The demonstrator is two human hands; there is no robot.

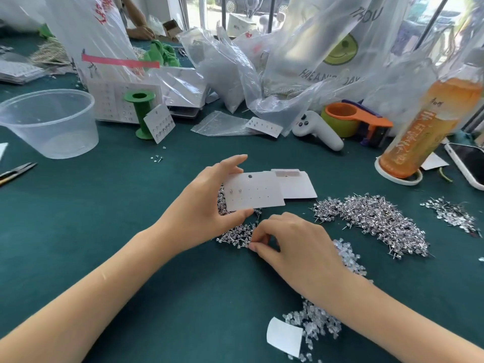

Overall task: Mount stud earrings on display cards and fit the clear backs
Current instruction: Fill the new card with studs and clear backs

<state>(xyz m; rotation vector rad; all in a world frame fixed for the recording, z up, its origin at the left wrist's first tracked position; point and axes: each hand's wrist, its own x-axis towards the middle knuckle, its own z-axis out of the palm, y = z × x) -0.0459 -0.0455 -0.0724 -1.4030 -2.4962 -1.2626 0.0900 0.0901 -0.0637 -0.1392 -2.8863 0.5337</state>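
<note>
My left hand holds a white display card by its left edge, just above the green table. Two stud earrings sit in the card's upper left holes. My right hand rests on the table below the card, thumb and forefinger pinched at the edge of a small pile of studs; what lies between the fingertips is too small to tell. A large heap of studs spreads to the right. Clear backs lie beside and under my right forearm.
More blank cards lie behind the held one. A clear plastic tub, green spool, filled cards, plastic bags, grey controller, tape dispenser, orange bottle, phone and scissors ring the work area.
</note>
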